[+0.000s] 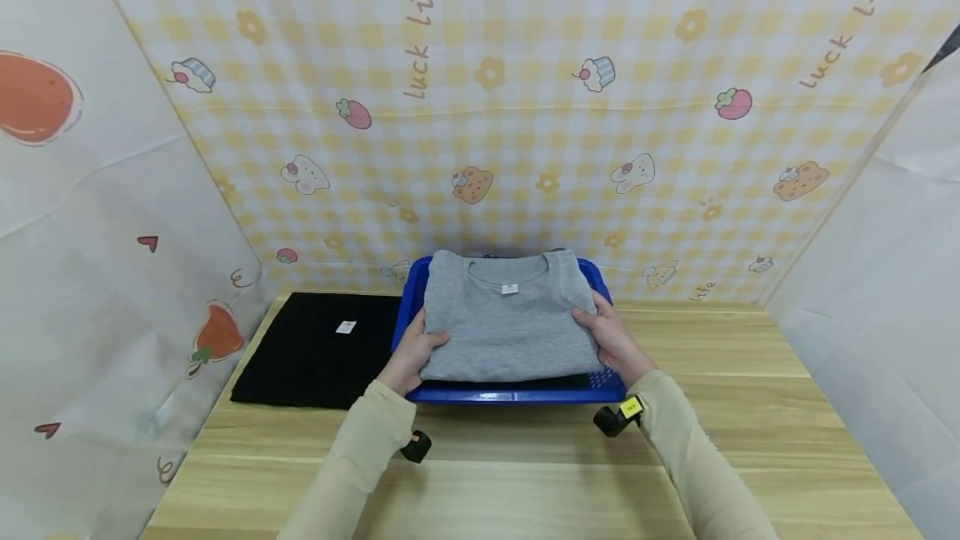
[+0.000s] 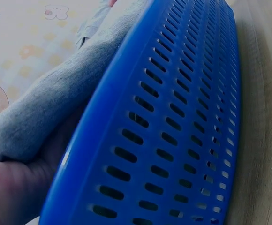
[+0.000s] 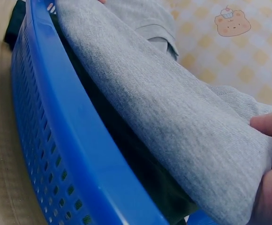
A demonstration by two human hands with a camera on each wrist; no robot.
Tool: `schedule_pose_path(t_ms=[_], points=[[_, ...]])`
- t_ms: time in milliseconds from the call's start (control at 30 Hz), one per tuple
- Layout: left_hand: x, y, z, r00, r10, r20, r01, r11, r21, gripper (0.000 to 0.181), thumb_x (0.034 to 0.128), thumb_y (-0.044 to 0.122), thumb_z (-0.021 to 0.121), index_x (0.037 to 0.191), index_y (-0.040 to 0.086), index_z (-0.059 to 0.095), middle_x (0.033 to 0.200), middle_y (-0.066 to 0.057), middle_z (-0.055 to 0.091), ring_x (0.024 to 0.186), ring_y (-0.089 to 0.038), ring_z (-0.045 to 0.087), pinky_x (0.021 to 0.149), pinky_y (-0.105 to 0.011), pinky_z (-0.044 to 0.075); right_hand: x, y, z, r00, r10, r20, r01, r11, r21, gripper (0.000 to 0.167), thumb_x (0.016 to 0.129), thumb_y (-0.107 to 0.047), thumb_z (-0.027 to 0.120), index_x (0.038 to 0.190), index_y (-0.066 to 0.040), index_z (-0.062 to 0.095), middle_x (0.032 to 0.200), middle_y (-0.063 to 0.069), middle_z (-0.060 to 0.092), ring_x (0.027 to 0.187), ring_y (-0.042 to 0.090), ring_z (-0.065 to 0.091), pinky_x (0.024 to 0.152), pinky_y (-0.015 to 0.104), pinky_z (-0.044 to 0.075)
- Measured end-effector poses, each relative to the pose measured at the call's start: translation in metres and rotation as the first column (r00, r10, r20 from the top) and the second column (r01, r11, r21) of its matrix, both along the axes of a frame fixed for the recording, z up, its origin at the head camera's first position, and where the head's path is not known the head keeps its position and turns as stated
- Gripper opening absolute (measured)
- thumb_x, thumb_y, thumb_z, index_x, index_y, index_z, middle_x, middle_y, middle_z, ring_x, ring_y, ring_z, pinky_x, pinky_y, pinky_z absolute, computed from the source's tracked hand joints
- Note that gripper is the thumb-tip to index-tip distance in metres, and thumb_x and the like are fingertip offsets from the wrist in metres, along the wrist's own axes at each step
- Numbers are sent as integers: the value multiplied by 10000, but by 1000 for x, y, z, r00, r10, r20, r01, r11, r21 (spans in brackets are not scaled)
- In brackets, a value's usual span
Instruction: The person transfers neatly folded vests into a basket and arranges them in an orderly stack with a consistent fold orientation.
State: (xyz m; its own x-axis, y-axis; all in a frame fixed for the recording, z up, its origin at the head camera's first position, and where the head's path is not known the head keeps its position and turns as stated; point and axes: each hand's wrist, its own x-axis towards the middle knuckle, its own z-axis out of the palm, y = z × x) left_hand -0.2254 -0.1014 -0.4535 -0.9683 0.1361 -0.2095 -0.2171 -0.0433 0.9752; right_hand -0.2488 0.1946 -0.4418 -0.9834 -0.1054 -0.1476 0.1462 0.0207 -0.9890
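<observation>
A folded grey T-shirt point(image 1: 510, 332), its neckline and white label facing up, is held level at the top of a blue plastic basket point(image 1: 517, 397). My left hand point(image 1: 415, 352) grips its left edge, thumb on top and the other fingers underneath. On the opposite edge my right hand point(image 1: 611, 338) holds the shirt the same way. Dark green cloth point(image 3: 126, 150) lies in the basket below the shirt, seen in the right wrist view. How much the shirt rests on that cloth is hidden.
A folded black T-shirt point(image 1: 315, 352) with a white label lies on the wooden table point(image 1: 720, 407), just left of the basket. Behind the table hangs a yellow checked cloth point(image 1: 525, 140). White sheets point(image 1: 112, 190) hang at both sides.
</observation>
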Motion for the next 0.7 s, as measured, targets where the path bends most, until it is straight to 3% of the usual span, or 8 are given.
schedule_pose_path(t_ms=[400, 700], points=[[-3, -1, -5, 1000, -1, 27, 1, 1000, -3, 673, 919, 10, 446, 1471, 163, 92, 1487, -136, 182, 1312, -335, 244, 1054, -495, 231, -1, -3, -5, 1000, 3, 16, -2, 1000, -12, 484, 951, -62, 418, 1401, -12, 246, 1173, 83, 433, 897, 83, 478, 771, 248, 404], [-4, 0, -7, 999, -7, 45, 8, 1000, -18, 682, 921, 17, 441, 1473, 159, 65, 1484, -146, 183, 1306, -341, 257, 1041, -496, 257, -2, -4, -10, 999, -11, 34, 11, 1000, 9, 491, 950, -57, 419, 1411, -25, 252, 1274, 179, 395, 885, 80, 489, 765, 251, 409]])
